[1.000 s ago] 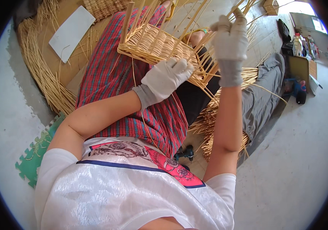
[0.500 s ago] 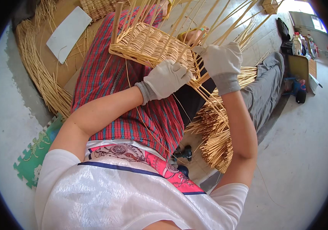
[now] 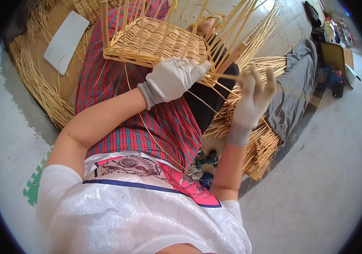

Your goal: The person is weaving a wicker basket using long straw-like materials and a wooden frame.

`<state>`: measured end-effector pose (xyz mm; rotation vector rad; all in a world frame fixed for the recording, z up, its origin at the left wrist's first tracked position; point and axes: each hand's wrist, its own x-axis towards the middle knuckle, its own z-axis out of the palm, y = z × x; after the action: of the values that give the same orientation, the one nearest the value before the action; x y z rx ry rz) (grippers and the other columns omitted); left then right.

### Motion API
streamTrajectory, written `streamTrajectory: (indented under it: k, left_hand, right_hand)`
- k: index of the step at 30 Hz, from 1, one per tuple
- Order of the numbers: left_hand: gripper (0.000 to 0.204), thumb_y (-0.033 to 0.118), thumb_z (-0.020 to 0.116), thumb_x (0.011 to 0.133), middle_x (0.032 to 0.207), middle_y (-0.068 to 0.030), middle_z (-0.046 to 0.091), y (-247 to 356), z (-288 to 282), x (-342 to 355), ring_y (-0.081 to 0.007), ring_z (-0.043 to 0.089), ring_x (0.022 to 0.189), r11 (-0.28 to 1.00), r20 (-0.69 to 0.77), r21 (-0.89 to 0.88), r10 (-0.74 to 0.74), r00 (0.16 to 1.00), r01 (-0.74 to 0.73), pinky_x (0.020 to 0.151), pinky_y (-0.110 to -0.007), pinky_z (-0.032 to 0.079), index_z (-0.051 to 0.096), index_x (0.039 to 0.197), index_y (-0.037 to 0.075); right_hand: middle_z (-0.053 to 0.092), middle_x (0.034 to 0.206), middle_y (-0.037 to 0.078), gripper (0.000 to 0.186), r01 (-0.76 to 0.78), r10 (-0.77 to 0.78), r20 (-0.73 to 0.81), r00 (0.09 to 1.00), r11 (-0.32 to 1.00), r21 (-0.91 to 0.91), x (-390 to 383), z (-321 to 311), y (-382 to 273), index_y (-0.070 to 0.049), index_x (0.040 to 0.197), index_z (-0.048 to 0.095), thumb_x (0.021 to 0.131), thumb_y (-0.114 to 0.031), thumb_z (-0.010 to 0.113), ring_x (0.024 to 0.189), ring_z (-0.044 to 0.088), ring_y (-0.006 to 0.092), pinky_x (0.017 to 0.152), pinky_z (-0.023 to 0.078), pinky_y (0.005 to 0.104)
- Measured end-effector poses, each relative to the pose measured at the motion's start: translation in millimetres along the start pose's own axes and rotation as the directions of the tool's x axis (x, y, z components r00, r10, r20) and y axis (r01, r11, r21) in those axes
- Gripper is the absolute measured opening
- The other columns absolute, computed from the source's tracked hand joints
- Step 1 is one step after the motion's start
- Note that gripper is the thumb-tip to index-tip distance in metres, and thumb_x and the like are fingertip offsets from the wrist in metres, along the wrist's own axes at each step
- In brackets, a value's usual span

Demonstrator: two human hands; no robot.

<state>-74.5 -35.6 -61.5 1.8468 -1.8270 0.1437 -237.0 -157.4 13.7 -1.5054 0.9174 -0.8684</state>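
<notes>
An unfinished wicker basket (image 3: 159, 40) lies tilted across my lap, its woven base facing up and upright stakes standing around it. My gloved left hand (image 3: 173, 79) grips its near edge close to the right corner, thumb pointing right and fingers curled against the weave. Just right of that corner is my gloved right hand (image 3: 250, 103), smeared by motion. A pale wicker strand (image 3: 229, 76) runs from the basket's corner to its fingers. Another thin wicker strand (image 3: 149, 128) hangs from the basket's near side down over my lap.
Bundled wicker rods (image 3: 260, 156) lie on the right, beside grey cloth (image 3: 295, 95). Loose rods (image 3: 41, 95) and a white board (image 3: 66, 42) are at left. A power drill (image 3: 208, 158) rests on the floor near my waist. Assorted items stand far right.
My right hand has moved away from the basket's corner, down toward me, drawing a strand. The basket and my left hand appear slightly further left in view.
</notes>
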Motion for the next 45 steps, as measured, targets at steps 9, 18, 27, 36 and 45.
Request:
streamTrajectory:
  k: [9,18,27,36,45]
  left_hand:
    - [0.076,0.021,0.066,0.089,0.091,-0.0032,0.056,10,-10,3,-0.0190,0.061,0.085,0.963,0.054,0.250,-0.117,0.992,0.100,0.076,-0.036,0.049,0.037,0.158,0.009]
    - [0.040,0.018,0.072,0.080,0.095,-0.0002,0.057,15,-37,12,-0.0199,0.061,0.086,0.956,-0.275,0.235,-0.111,0.955,0.178,0.073,-0.041,0.048,0.071,0.120,0.016]
    - [0.019,0.018,0.069,0.081,0.087,0.0001,0.055,6,-23,13,-0.0189,0.060,0.078,0.995,0.065,0.017,-0.101,0.993,0.100,0.064,-0.034,0.047,0.067,0.098,0.011]
    - [0.049,0.007,0.073,0.086,0.121,-0.0198,0.064,36,-44,26,-0.0356,0.065,0.115,0.740,0.192,-0.472,-0.444,0.875,0.479,0.099,-0.039,0.052,0.055,0.130,-0.002]
    - [0.037,0.001,0.068,0.089,0.105,-0.0207,0.064,15,-33,29,-0.0374,0.065,0.102,0.327,0.399,-0.796,-0.348,0.849,0.509,0.092,-0.040,0.052,0.057,0.124,-0.002]
  right_hand:
    - [0.062,0.137,0.022,0.094,0.265,-0.067,0.339,0.938,0.769,-0.582,78,67,-51,-0.022,0.166,0.009,0.096,-0.025,0.070,0.110,0.071,0.0296,0.083,0.061,0.0360]
    - [0.066,0.131,0.017,0.101,0.639,-0.181,0.617,0.766,0.100,-0.763,10,25,-25,-0.008,0.157,0.033,0.076,-0.037,0.087,0.119,0.064,0.0329,0.082,0.057,0.0432]
    - [0.057,0.077,0.003,0.044,0.778,-0.091,0.791,0.605,0.280,-0.563,27,8,3,-0.010,0.095,0.056,0.076,-0.040,0.082,0.075,0.061,0.0246,0.059,0.051,0.0398]
    - [0.062,0.075,0.004,0.027,0.775,-0.123,0.798,0.590,0.364,-0.517,27,-9,-5,-0.009,0.106,0.065,0.088,-0.028,0.073,0.074,0.064,0.0251,0.063,0.052,0.0389]
    - [0.074,0.098,0.009,0.028,0.630,-0.002,0.855,0.518,0.677,-0.380,67,-29,11,-0.016,0.111,0.076,0.086,-0.028,0.077,0.095,0.070,0.0276,0.082,0.057,0.0386]
